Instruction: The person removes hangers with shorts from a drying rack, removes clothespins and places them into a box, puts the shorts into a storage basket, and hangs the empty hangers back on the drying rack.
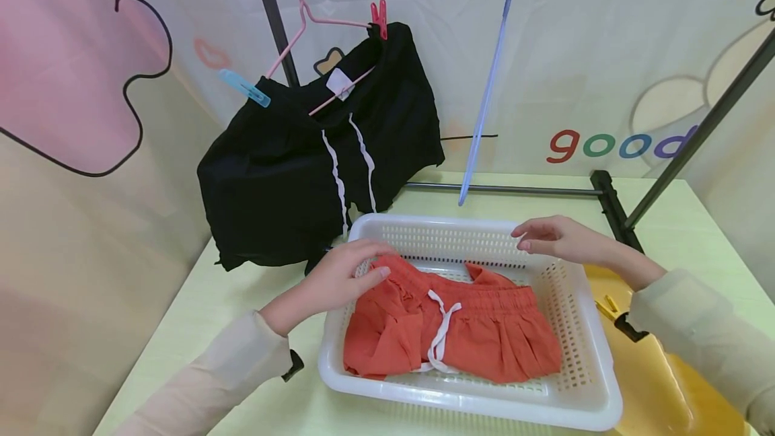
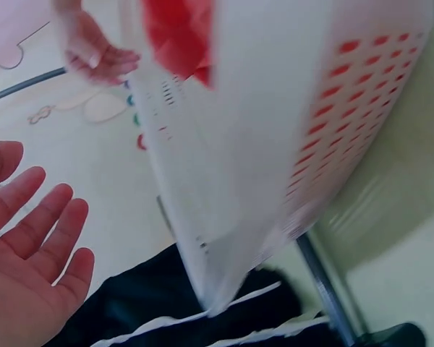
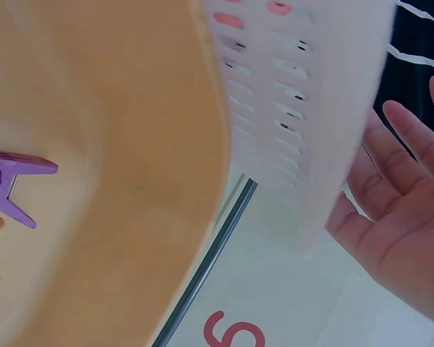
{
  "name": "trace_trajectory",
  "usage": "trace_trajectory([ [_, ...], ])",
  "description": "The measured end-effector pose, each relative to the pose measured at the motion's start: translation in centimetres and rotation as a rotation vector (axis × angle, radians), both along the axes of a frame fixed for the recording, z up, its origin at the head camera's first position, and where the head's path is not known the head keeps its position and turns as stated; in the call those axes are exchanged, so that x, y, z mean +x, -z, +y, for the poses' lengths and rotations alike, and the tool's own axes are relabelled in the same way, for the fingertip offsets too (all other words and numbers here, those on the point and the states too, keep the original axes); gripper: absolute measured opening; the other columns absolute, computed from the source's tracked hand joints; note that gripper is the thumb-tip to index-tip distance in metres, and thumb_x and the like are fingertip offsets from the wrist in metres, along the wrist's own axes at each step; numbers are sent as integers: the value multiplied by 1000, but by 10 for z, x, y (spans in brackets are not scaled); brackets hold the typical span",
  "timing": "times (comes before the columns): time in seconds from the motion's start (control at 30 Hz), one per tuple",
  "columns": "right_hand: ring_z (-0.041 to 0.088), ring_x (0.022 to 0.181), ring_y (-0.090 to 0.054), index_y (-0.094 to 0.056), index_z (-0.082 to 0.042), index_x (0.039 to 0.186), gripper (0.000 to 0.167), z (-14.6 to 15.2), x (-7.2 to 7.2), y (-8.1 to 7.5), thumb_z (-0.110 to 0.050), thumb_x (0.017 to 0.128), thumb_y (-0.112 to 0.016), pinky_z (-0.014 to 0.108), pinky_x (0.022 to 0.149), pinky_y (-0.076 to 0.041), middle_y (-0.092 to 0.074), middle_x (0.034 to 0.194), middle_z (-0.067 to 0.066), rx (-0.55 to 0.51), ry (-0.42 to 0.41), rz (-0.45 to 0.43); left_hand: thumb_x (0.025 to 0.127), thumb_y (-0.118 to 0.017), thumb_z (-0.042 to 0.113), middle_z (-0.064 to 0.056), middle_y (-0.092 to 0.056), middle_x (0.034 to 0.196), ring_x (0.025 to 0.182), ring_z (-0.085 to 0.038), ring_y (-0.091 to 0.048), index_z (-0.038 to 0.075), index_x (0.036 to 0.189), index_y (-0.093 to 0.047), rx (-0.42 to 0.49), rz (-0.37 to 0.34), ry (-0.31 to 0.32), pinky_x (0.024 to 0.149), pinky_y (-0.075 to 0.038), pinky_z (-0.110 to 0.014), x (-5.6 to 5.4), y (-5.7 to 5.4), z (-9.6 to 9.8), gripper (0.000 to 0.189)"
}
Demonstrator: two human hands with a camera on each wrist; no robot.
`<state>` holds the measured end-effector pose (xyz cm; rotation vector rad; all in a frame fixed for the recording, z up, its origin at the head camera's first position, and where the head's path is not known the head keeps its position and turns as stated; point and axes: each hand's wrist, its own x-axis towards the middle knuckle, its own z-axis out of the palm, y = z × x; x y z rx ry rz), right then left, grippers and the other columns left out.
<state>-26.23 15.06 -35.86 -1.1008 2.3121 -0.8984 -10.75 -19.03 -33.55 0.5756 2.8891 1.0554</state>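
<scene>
Orange-red shorts [image 1: 451,318] with a white drawstring lie in a white plastic basket [image 1: 460,399]. My left hand [image 1: 346,274] hovers over the basket's left side, close to the waistband; in the left wrist view its fingers [image 2: 54,231] are loosely spread with nothing held. At the back right rim, my right hand [image 1: 560,239] is held above the basket, fingers relaxed and slightly bent, holding nothing. Black shorts [image 1: 278,180] with white drawstrings hang behind on a pink hanger [image 1: 297,32], fixed by a blue clothespin [image 1: 245,88] and a red clothespin [image 1: 379,19].
A blue hanger [image 1: 492,79] hangs edge-on behind the basket. Dark rack bars [image 1: 702,130] stand at the back. Right of the basket is a yellow tray [image 1: 642,369], partly under my right sleeve, with a purple clothespin [image 3: 14,181] and yellow ones inside.
</scene>
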Motion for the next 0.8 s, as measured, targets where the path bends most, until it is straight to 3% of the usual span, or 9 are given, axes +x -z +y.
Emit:
trace_trajectory([
  [0.33, 20, 91, -59, -52, 3, 115, 32, 3, 1, 5, -16, 89, -51, 21, 75, -47, -62, 103, 14, -25, -13, -41, 85, -56, 13, -7, -60, 109, 93, -17, -58, 7, 114, -56, 55, 151, -70, 79, -49, -32, -2, -34, -13, 30],
  [0.63, 20, 92, -59, -51, 3, 115, 32, 2, 1, 7, -16, 89, -50, 21, 76, -47, -62, 102, 16, -34, -13, -49, 85, -57, 13, -6, -60, 107, 92, -16, -57, 7, 115, -55, 70, 230, -123, 86, -46, -35, -6, -59, -25, 31],
  [0.8, 22, 93, -58, -52, 3, 115, 32, 1, 3, 7, -16, 89, -50, 22, 76, -47, -61, 104, 16, -32, -8, -66, 85, -56, 12, -8, -59, 112, 93, -16, -57, 5, 114, -56, 90, 333, -151, 87, -45, -35, -7, -71, -34, 30],
])
